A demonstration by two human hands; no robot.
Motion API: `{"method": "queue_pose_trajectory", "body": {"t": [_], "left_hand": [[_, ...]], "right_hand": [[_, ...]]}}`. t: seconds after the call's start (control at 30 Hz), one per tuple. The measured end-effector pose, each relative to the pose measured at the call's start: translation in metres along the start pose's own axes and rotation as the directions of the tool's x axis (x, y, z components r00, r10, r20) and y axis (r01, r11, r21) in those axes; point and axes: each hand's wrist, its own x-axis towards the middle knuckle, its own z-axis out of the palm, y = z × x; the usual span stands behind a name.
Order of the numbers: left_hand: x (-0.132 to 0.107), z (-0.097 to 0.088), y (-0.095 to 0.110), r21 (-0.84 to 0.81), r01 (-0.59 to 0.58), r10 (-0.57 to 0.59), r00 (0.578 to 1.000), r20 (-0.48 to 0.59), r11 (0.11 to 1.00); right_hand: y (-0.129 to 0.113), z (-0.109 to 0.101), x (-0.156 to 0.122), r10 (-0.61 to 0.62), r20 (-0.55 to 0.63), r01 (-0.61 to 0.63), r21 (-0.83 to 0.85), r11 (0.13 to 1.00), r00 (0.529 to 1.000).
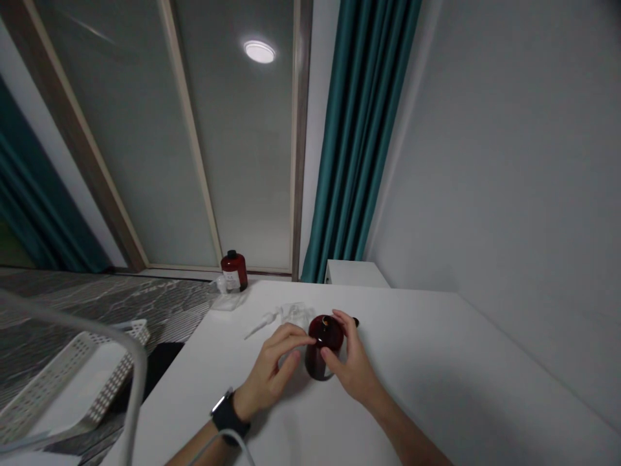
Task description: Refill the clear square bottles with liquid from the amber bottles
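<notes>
The bottle (317, 359), dark red and round-shouldered, sat on the white table (436, 369) near its far edge, between both hands. The left hand (272, 369) came in from the near side, its fingers (295, 335) curled and only partly closed, with the tips reaching the bottle's upper part. The right hand (354, 366) lay against the other side, thumb low and fingers higher, cupping the bottle lightly rather than clenching it. This two-sided hold was a sound one: the bottle was braced from opposite sides, with its base on the table for support. The top of the bottle was largely hidden by the fingers (a pale glint showed there, but what made it could not be told). Just behind the right hand lay a small dark object (356, 321). To the left were a clear bag (294, 315) and a white pump (262, 325). A second, capped bottle (234, 270) with a white label stood farther off, and a black watch (224, 406) circled the left wrist.
</notes>
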Motion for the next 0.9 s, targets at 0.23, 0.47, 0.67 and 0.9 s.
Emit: {"method": "queue_pose_trajectory", "body": {"t": [0.23,0.47,0.67,0.9], "left_hand": [[-0.001,0.004,-0.011,0.135,0.041,-0.019,0.988,-0.156,0.990],[0.004,0.000,-0.050,0.344,0.264,-0.149,0.933,-0.327,0.901],[-0.002,0.001,-0.075,0.382,0.287,-0.197,0.946,-0.259,0.878],[-0.004,0.001,-0.086,0.347,0.312,-0.234,0.940,-0.250,0.884]], "right_hand": [[0.005,-0.015,0.007,-0.063,0.119,0.051,0.104,0.993,0.991],[0.005,-0.004,0.007,0.008,0.079,-0.022,0.176,0.984,0.997],[0.008,0.008,0.003,0.085,-0.007,-0.083,0.124,0.989,0.996],[0.009,0.019,-0.001,0.155,-0.107,-0.149,0.060,0.987,0.982]]}}
